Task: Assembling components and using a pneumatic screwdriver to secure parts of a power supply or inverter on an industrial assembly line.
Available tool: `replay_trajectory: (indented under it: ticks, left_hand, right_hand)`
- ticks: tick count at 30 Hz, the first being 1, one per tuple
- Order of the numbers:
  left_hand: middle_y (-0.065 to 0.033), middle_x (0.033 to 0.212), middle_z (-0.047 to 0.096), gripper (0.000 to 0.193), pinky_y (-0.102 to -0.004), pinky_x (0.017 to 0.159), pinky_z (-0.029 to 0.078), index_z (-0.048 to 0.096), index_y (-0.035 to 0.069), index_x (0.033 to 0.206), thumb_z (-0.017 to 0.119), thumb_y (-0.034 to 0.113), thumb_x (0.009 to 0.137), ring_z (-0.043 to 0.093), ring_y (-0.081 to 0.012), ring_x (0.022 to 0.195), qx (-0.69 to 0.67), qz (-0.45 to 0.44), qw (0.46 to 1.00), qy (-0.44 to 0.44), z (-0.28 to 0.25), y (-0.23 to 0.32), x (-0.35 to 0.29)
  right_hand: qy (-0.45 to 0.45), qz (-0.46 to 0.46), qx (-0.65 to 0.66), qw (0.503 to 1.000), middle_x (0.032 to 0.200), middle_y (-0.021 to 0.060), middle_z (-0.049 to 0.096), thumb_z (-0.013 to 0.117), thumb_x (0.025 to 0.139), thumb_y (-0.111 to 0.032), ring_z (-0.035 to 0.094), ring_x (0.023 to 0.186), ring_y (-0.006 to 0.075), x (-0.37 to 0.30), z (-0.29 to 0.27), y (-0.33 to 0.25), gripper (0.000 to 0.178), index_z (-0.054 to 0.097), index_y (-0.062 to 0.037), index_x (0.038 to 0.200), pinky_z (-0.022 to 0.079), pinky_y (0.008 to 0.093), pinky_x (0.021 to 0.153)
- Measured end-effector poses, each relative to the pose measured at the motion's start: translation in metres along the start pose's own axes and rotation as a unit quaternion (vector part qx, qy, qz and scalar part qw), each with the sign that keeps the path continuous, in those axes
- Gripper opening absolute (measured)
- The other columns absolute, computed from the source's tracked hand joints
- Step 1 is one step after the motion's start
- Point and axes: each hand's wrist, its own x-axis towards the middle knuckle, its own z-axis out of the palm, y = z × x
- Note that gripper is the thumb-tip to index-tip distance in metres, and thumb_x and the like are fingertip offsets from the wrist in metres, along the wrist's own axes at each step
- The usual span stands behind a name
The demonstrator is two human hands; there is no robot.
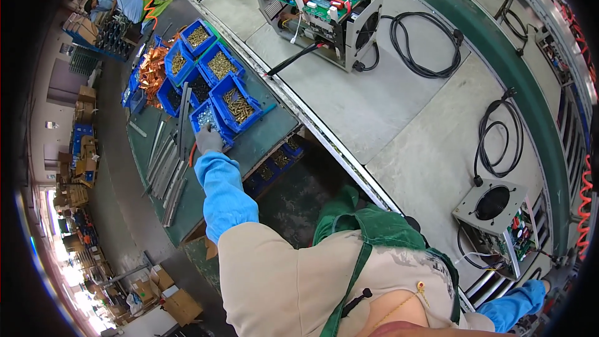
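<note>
My left hand, in a grey glove and a blue sleeve, reaches into a small blue bin of small silvery metal parts. Its fingertips dip among the parts, so whether they hold anything is hidden. Beside it stands a blue bin of brass-coloured screws or studs. At the lower right my right arm stretches out in a blue sleeve, and my right hand shows only as a dark, dim shape near the rim. Close to it lies a metal-framed unit with a round fan opening and a green circuit board.
More blue bins hold small brass-coloured parts, beside a heap of copper pieces. Grey metal strips lie on the green bench. An open unit and coiled black cables rest on the grey line. Another person works far left.
</note>
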Motion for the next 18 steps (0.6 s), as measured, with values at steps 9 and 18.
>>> replay_trajectory:
  ticks: [9,18]
  left_hand:
    - [-0.0157,0.098,0.066,0.023,-0.0397,0.084,0.048,0.065,0.007,0.101,0.06,0.02,0.083,0.063,-0.0324,0.093,-0.05,0.036,0.995,0.073,-0.024,0.027,-0.011]
    - [-0.0143,0.09,0.066,0.028,-0.0387,0.079,0.049,0.069,0.004,0.092,0.065,0.03,0.08,0.063,-0.0307,0.085,-0.175,0.025,0.982,-0.065,0.017,0.108,-0.11]
  right_hand:
    - [0.011,0.086,0.031,0.996,0.136,0.0071,0.047,0.045,0.079,0.016,0.044,0.125,0.0203,-0.007,-0.003,-0.037,0.064,0.041,-0.0085,0.138,0.044,0.0325,0.095]
    - [0.057,0.111,0.109,0.986,0.132,0.01,0.052,0.048,0.088,0.004,0.051,0.117,0.0211,-0.012,-0.007,-0.044,0.049,0.045,-0.0065,0.136,0.042,0.0297,0.094]
